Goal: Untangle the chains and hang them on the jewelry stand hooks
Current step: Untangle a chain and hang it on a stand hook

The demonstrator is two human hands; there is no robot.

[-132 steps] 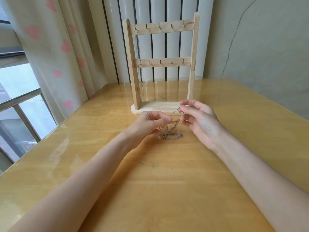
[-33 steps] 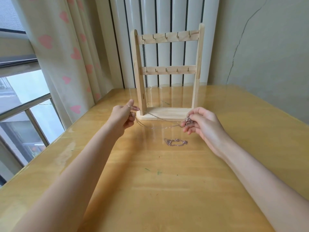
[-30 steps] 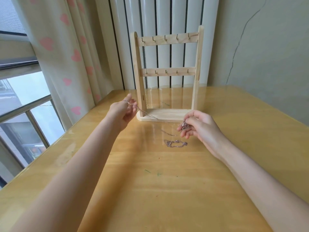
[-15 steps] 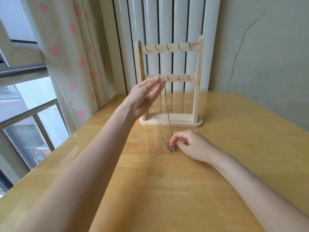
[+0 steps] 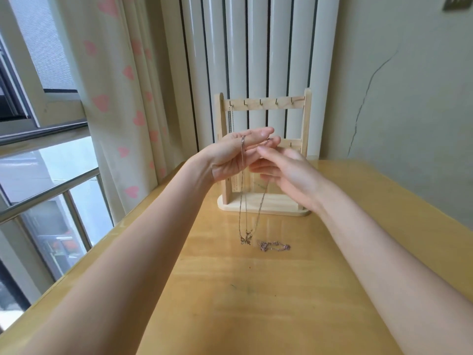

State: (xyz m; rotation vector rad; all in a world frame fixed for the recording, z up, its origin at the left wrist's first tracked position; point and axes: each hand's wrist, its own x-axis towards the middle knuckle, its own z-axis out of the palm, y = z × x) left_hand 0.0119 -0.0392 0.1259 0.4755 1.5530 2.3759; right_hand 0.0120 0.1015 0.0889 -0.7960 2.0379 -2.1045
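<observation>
My left hand point(image 5: 230, 157) is raised in front of the wooden jewelry stand point(image 5: 263, 206), fingers fairly straight. A thin chain point(image 5: 242, 175) is draped over them. Its two strands hang down to a small pendant point(image 5: 245, 240) just above the table. My right hand point(image 5: 284, 175) is raised beside the left, fingers relaxed, with a fingertip touching the chain near the left fingertips. Part of the right strand is hidden behind this hand. A second, pinkish chain point(image 5: 273, 246) lies bunched on the table. Another chain point(image 5: 231, 119) hangs from the stand's leftmost top hook.
The stand's top bar point(image 5: 268, 103) carries several small hooks, and my hands partly hide the lower bar. A white radiator point(image 5: 256, 47) is behind the stand, a heart-print curtain point(image 5: 110, 85) and a window to the left. The wooden table point(image 5: 256, 303) runs to the wall.
My left hand has lifted the chain higher. My right hand let go of the pendant on the table and rose to the left fingertips. The pendant now hangs free.
</observation>
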